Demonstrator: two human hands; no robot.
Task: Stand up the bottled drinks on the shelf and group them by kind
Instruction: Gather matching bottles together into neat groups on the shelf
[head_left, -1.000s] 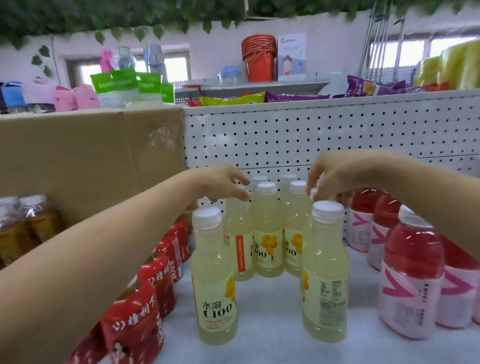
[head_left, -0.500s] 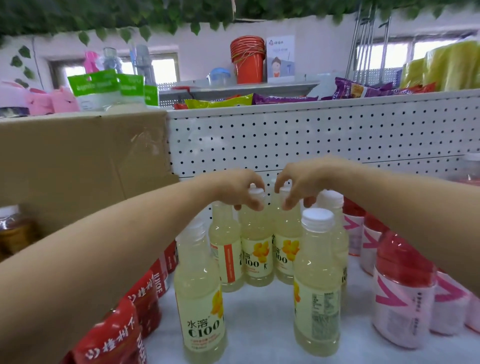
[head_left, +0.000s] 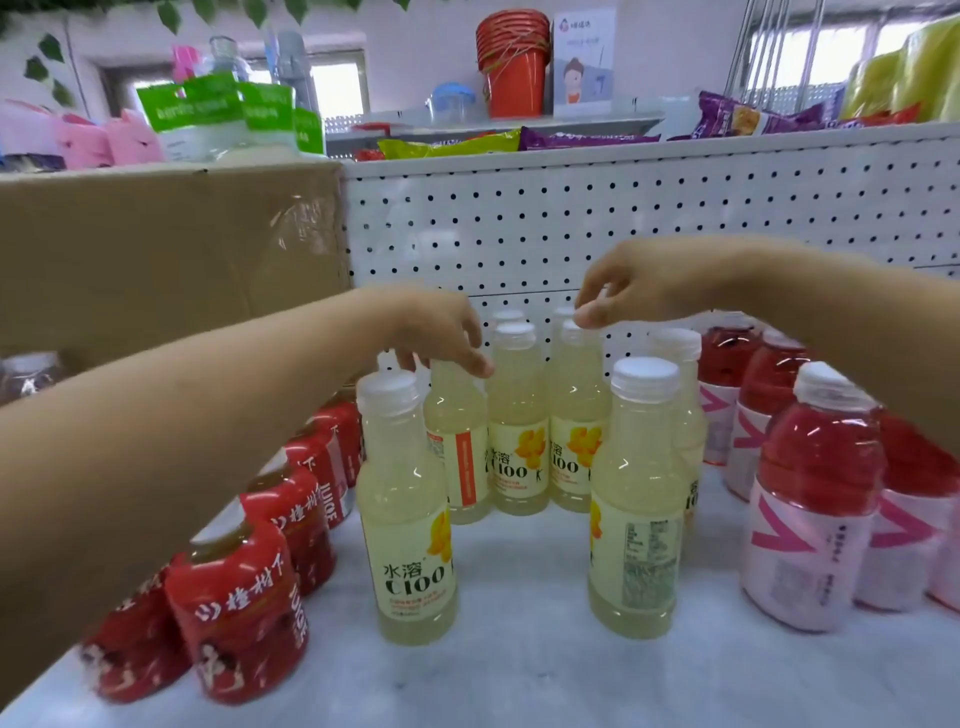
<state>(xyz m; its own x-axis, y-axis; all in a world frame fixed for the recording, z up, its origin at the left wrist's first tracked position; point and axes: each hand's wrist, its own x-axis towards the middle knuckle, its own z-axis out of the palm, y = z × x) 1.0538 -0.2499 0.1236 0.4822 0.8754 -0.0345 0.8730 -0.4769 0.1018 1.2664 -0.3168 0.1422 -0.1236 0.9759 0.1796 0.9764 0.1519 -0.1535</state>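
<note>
Now the hands part: half a second ago they were working side by side on the two middle caps of the back row, and here the left hand (head_left: 441, 332) has slid over to the end bottle (head_left: 457, 441), the one showing an orange stripe of label rather than the lemon print. Its fingers (head_left: 408, 357) curl down around the hidden cap and neck, thumb on the near side, which looks like a grip for a twist. The right hand (head_left: 639, 286) has lifted a touch, its fingertips (head_left: 589, 314) bunched in a pinch right at the cap of the right middle bottle (head_left: 576, 426). Whether they are actually on that cap, I cannot tell. The lemon C100 bottles (head_left: 410, 499) all stand upright in one cluster mid-shelf, the back ones close against the pegboard (head_left: 519, 228) and two out front, left and right. Red-label juice bottles (head_left: 244, 597) line the left side and pink-label red drinks (head_left: 815, 493) hold the right, each kind apart on the shelf (head_left: 519, 670). So the standing and sorting look close to finished. My read is that this is tidying, turning the stray label forward, with the front pair yet to be closed up.
</note>
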